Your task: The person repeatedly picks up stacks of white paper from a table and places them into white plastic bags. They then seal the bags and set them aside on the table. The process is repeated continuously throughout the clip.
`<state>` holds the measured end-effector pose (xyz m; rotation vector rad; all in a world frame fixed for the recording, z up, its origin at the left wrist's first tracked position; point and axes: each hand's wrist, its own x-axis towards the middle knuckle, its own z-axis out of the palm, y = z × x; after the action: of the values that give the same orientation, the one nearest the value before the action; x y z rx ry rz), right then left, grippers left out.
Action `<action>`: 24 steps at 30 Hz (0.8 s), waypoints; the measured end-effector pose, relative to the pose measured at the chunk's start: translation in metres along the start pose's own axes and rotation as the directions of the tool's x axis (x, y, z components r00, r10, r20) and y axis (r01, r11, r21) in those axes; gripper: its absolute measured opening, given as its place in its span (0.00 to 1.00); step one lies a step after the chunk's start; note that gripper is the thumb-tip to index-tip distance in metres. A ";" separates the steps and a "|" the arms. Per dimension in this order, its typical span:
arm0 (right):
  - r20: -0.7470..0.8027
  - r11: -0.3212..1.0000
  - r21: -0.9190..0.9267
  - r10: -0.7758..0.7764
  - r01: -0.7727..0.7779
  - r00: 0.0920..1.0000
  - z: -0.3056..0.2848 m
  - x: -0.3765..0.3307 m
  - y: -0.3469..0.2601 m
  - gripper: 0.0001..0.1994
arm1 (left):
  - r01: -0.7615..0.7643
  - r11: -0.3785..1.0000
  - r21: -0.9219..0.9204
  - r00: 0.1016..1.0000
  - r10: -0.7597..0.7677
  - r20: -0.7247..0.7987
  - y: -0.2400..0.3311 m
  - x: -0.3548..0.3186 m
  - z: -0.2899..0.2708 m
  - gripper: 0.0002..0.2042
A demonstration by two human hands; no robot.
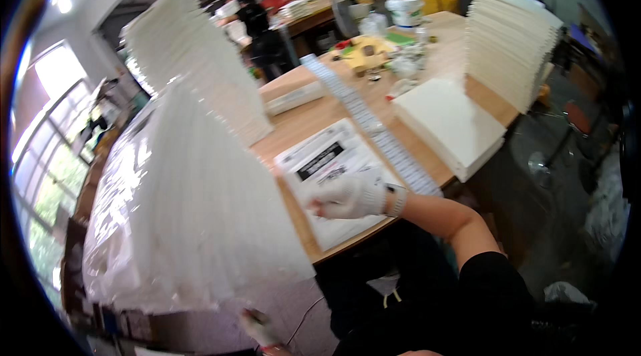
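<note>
Largest, filling the left half of the frame: a leaning stack of clear plastic bags (193, 202), glossy and fanned, overhanging the wooden table (304, 122). Behind it, upper left of centre, a second white stack (200, 56); at upper right, a tall pile of cream boards (511, 42) with a flat cream pile (451, 126) in front. A long white strip (370, 122) runs diagonally across the table. At centre lies a printed sheet (334, 176), long axis running upper left to lower right. The gloved right hand (350, 197) rests flat on it, grip loosely curled, holding nothing discernible. The left hand (257, 329), lower centre, is blurred beneath the bag stack; its grip cannot be judged. The right hand is nearer the sheet.
</note>
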<state>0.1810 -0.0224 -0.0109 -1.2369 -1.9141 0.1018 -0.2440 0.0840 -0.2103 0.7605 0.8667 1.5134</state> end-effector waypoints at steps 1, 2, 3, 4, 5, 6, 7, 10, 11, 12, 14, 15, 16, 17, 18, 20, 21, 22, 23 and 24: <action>-0.037 0.997 -0.071 0.039 -0.041 0.999 -0.001 -0.044 0.036 0.06 | 0.069 0.995 0.068 0.988 -0.059 -0.145 -0.029 -0.031 0.020 0.07; -0.081 0.973 -0.216 0.071 -0.087 0.994 -0.012 -0.094 0.065 0.08 | 0.386 0.808 0.444 0.917 -0.390 -0.087 -0.051 -0.039 -0.021 0.15; -0.007 0.798 -0.428 0.465 -0.423 0.885 -0.026 -0.149 0.094 0.08 | 0.381 0.765 0.518 0.911 -0.407 -0.069 -0.063 -0.064 -0.014 0.12; -0.119 0.552 -0.569 0.678 -0.609 0.725 -0.051 -0.184 0.102 0.06 | 0.365 0.725 0.585 0.907 -0.419 -0.046 -0.072 -0.088 -0.003 0.10; -0.129 0.491 -0.648 0.682 -0.582 0.720 -0.073 -0.220 0.088 0.08 | 0.420 0.615 0.667 0.855 -0.515 -0.064 -0.079 -0.109 -0.008 0.08; -0.254 0.389 -0.647 0.701 -0.656 0.666 -0.089 -0.273 0.095 0.15 | 0.425 0.512 0.747 0.806 -0.590 -0.054 -0.093 -0.114 0.000 0.06; -0.320 0.315 -0.712 0.650 -0.627 0.690 -0.103 -0.299 0.101 0.24 | 0.397 0.421 0.816 0.771 -0.635 -0.048 -0.104 -0.113 0.011 0.06; -0.346 0.385 -0.595 0.670 -0.705 0.657 -0.121 -0.341 0.105 0.25 | 0.152 0.487 0.860 0.679 -0.684 0.267 -0.132 -0.114 0.060 0.04; -0.360 0.395 -0.578 0.661 -0.714 0.658 -0.127 -0.350 0.106 0.25 | 0.152 0.467 0.871 0.609 -0.738 0.290 -0.118 -0.125 0.108 0.05; -0.372 0.423 -0.552 0.646 -0.719 0.666 -0.126 -0.355 0.112 0.24 | 0.145 0.446 0.883 0.549 -0.779 0.303 -0.099 -0.135 0.154 0.06; -0.417 0.475 -0.490 0.608 -0.731 0.675 -0.124 -0.350 0.130 0.21 | -0.085 0.591 0.802 0.491 -0.675 0.550 -0.119 -0.134 0.180 0.05; -0.449 0.489 -0.460 0.592 -0.741 0.669 -0.127 -0.345 0.139 0.19 | -0.158 0.643 0.749 0.446 -0.630 0.635 -0.140 -0.131 0.193 0.05; -0.479 0.503 -0.431 0.576 -0.749 0.662 -0.129 -0.341 0.148 0.17 | -0.225 0.690 0.688 0.395 -0.581 0.712 -0.156 -0.133 0.210 0.05; -0.452 0.468 -0.563 0.516 -0.681 0.728 -0.132 -0.341 0.151 0.10 | -0.334 0.682 0.651 0.343 -0.555 0.758 -0.149 -0.148 0.242 0.05; -0.452 0.406 -0.555 0.586 -0.726 0.673 -0.139 -0.341 0.146 0.06 | -0.436 0.669 0.602 0.281 -0.535 0.797 -0.145 -0.165 0.280 0.06; -0.621 0.413 -0.521 0.417 -0.747 0.664 -0.141 -0.352 0.148 0.06 | -0.051 0.723 0.689 -0.013 -0.691 0.723 -0.171 -0.187 0.311 0.11; -0.617 0.384 -0.544 0.421 -0.746 0.665 -0.139 -0.321 0.122 0.06 | 0.236 0.682 0.692 -0.051 -0.702 0.710 -0.197 -0.201 0.318 0.12; -0.594 0.272 -0.657 0.387 -0.703 0.705 -0.133 -0.304 0.098 0.05 | 0.499 0.586 0.638 -0.122 -0.682 0.721 -0.217 -0.211 0.333 0.14; -0.544 0.329 -0.710 0.305 -0.623 0.782 -0.124 -0.288 0.070 0.05 | 0.682 0.421 0.597 -0.184 -0.692 0.698 -0.212 -0.218 0.351 0.16; -0.449 0.352 -0.752 0.345 -0.557 0.824 -0.114 -0.273 0.043 0.05 | 0.819 0.226 0.527 -0.251 -0.685 0.684 -0.205 -0.224 0.370 0.17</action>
<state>0.3345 -0.2543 -0.1196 -2.3495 -1.3136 -0.8071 0.2014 -0.0905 -0.1942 0.5037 0.1958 -0.2034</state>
